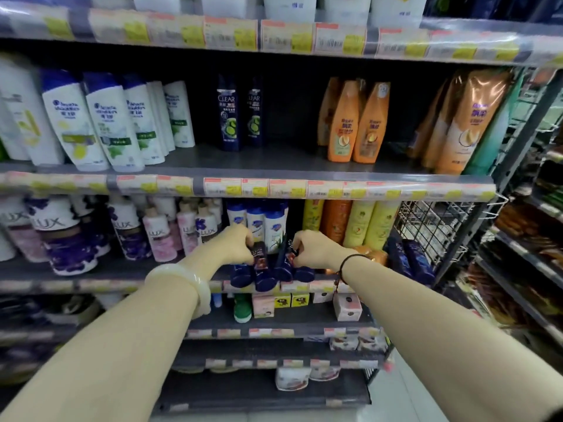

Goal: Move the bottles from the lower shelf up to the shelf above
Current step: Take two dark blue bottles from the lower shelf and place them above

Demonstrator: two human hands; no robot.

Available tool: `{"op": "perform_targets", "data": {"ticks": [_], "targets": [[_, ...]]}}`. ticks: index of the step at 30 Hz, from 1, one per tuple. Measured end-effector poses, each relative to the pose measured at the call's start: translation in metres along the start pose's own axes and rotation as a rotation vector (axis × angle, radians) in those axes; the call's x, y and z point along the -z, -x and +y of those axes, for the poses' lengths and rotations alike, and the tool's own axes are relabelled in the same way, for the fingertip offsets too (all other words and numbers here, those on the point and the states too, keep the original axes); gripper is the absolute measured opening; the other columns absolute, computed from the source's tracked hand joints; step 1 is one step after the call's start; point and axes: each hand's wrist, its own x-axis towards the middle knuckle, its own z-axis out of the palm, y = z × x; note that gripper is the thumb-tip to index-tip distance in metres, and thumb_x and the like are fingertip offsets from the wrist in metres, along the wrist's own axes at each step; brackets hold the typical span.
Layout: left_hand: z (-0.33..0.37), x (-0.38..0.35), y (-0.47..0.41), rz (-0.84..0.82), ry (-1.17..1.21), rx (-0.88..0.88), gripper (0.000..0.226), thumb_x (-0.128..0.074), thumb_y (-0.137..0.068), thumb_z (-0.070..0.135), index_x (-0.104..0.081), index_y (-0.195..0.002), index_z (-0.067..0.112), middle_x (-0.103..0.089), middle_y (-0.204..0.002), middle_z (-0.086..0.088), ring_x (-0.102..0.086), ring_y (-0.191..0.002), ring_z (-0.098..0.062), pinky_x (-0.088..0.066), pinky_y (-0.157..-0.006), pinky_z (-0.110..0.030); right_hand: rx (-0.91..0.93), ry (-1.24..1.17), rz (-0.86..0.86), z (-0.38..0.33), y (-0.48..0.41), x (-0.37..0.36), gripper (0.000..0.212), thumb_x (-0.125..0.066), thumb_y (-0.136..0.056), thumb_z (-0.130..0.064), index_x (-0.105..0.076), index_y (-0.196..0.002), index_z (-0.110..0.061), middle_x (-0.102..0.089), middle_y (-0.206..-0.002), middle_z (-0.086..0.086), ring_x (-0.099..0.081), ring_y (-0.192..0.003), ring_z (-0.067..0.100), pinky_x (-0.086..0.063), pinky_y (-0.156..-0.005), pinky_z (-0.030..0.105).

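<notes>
On lower shelf front, left hand (236, 245) and right hand (310, 248) each grip dark-blue plastic bottles (268, 269) lying on their sides, long axes toward the person; target shelf (304, 166) directly above.

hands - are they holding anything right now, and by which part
Each grips a dark blue bottle lying on the lower shelf: the left hand on one bottle, the right hand on another, both near the far end, away from the caps.
</notes>
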Motion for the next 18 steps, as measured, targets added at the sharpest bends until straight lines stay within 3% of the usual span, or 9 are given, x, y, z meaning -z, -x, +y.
{"op": "perform_targets", "data": {"ticks": [7, 11, 16, 18], "targets": [[-0.034, -0.015, -0.026, -0.019, 0.094, 0.085, 0.039, -0.076, -0.072, 0.014, -0.064, -0.107, 0.004, -0.057, -0.095, -0.006, -0.053, -0.086, -0.022, -0.044, -0.077, -0.031, 0.004, -0.021, -0.063, -0.009, -0.031, -0.031, 0.038, -0.066, -0.08, -0.016, -0.056, -0.114, -0.002, -0.063, -0.111, 0.017, -0.059, -0.095, 0.031, -0.045, -0.07, 0.033], [-0.048, -0.028, -0.041, -0.006, 0.148, 0.128, 0.036, -0.077, -0.072, 0.015, -0.062, -0.104, 0.008, -0.054, -0.095, -0.007, -0.05, -0.085, -0.021, -0.038, -0.074, -0.027, 0.01, -0.069, -0.055, -0.012, -0.048, -0.047, 0.035, -0.065, -0.08, -0.018, -0.06, -0.108, 0.003, -0.065, -0.108, 0.021, -0.061, -0.099, 0.035, -0.049, -0.079, 0.037], [-0.066, -0.043, -0.062, 0.005, 0.2, 0.177, 0.053, -0.076, -0.073, 0.019, -0.058, -0.122, 0.006, -0.06, -0.116, -0.013, -0.057, -0.104, -0.029, -0.04, -0.08, -0.029, 0.016, -0.128, -0.079, -0.011, -0.07, -0.06, 0.037, -0.064, -0.084, -0.022, -0.056, -0.115, -0.002, -0.061, -0.105, 0.017, -0.053, -0.088, 0.027, -0.039, -0.072, 0.029], [-0.074, -0.049, -0.07, 0.016, 0.225, 0.201, 0.053, -0.076, -0.074, 0.02, -0.058, -0.122, 0.006, -0.061, -0.118, -0.014, -0.057, -0.1, -0.027, -0.039, -0.078, -0.027, 0.0, -0.138, -0.098, -0.009, -0.08, -0.065, 0.04, -0.065, -0.084, -0.025, -0.054, -0.117, -0.006, -0.056, -0.099, 0.01, -0.05, -0.086, 0.023, -0.038, -0.072, 0.028]]}}
